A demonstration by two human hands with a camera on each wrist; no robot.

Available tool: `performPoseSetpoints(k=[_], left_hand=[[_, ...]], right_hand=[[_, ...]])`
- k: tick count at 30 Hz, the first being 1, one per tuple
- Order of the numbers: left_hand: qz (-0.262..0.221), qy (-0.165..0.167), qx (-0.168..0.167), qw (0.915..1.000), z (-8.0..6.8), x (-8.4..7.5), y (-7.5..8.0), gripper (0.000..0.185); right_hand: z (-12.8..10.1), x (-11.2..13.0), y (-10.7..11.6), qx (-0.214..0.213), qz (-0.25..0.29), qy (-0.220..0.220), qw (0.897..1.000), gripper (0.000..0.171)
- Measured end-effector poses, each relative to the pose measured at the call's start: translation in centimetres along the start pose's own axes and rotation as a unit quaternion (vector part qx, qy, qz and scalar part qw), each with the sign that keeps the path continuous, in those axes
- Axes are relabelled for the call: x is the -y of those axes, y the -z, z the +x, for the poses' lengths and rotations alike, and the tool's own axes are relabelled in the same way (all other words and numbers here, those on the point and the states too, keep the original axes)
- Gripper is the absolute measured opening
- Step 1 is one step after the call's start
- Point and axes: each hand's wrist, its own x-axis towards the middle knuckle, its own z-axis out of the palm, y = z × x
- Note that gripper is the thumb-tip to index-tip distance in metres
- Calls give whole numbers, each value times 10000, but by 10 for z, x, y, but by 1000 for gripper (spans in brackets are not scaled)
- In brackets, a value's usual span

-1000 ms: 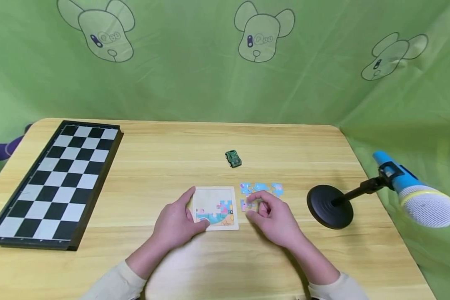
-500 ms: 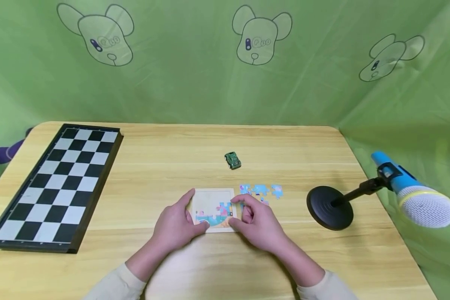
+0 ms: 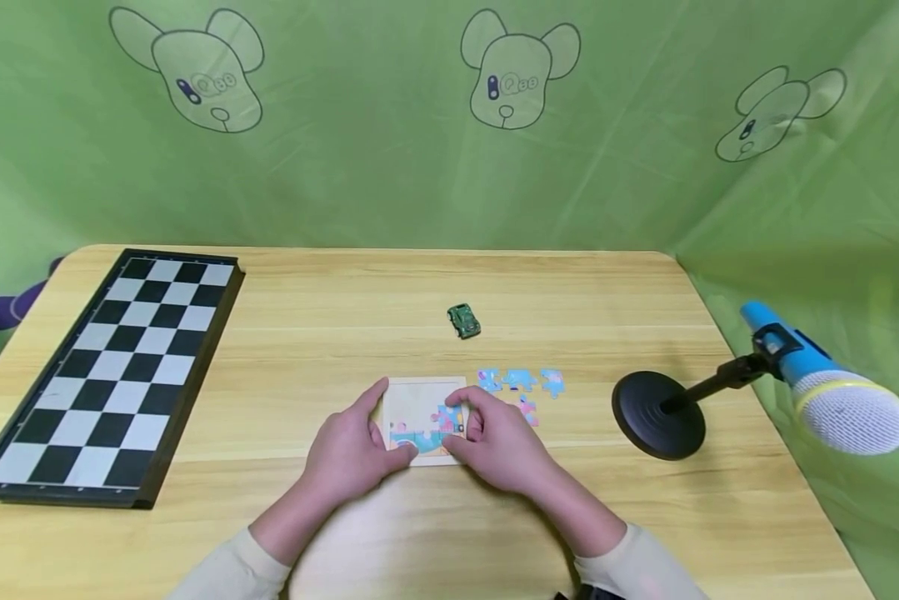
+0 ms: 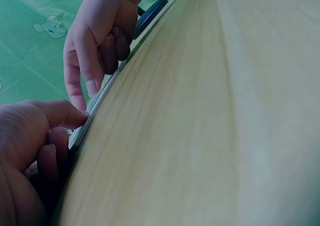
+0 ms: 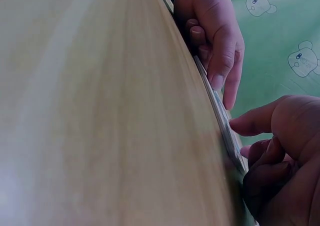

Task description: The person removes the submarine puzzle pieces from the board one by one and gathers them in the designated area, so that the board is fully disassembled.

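Puzzle board (image 3: pixel 417 402) near-centre on table (image 3: pixel 329 333), left hand (image 3: pixel 347 450) gripping its left edge w/ thumb + fingers; right hand (image 3: pixel 497 442) pinching piece over board's right side; loose pieces (image 3: pixel 520 382) just right

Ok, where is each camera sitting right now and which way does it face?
Head: above the table, looking forward and down at the puzzle board; both hands and sleeves show.
Left wrist: low at the table surface, looking along it; left hand near, right hand beyond.
Right wrist: the same skimming angle from the other side; right hand near, left hand beyond.
Both wrist views share the board's thin edge between the hands.
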Motion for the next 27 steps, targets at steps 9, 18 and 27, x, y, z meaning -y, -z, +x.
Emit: performPoseSetpoints(k=[9,18,27], left_hand=[[-16,-5,-5,10000,0,1,1,97],[-8,9,38,10000,0,-1,0,97],[-43,-4,33,10000,0,0,0,97]], right_hand=[[5,3,-1,82,-99,-67,9999,35],[5,3,-1,128,-20,-155,9998,35],[5,-1,-3,99,60,-178,9998,37]])
